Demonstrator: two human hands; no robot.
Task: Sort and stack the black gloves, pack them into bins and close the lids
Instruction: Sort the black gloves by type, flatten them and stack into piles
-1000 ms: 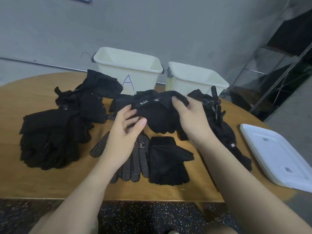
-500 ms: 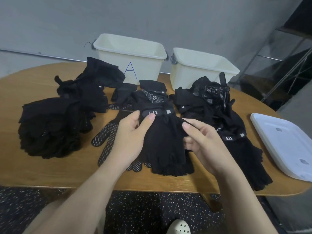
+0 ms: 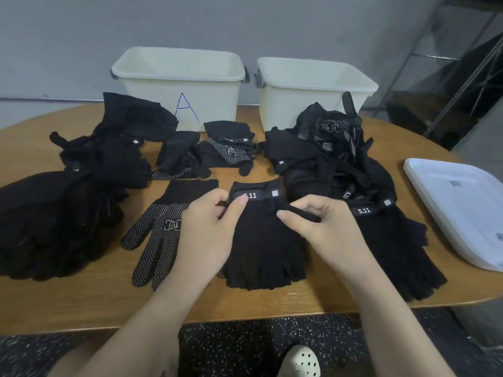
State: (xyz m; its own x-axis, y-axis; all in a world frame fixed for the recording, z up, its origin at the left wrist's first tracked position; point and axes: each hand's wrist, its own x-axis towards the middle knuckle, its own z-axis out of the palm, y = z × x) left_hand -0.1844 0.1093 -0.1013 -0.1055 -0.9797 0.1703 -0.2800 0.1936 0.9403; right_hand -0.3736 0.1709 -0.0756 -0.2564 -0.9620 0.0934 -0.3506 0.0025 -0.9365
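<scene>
Left hand (image 3: 206, 229) pinches cuff of fingerless glove (image 3: 262, 251) on table (image 3: 81, 300); right hand (image 3: 321, 229) pinches its thumb flap. Dotted glove (image 3: 160, 232) just beside.

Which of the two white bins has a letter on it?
The left bin has a blue "A" on its front wall; the right bin shows no marking on the part not hidden by gloves.

I'm at a bare workroom or storage corner, not a home: plain grey wall (image 3: 245, 20) straight ahead, speckled rubber-type floor (image 3: 245, 346) under my foot, a metal rack frame (image 3: 460, 77) off to my right (what's on it, I can't tell). A round wooden table (image 3: 272, 303) carries two cream bins (image 3: 179, 85), one marked "A", beside heaps of black gloves (image 3: 54, 219).
</scene>
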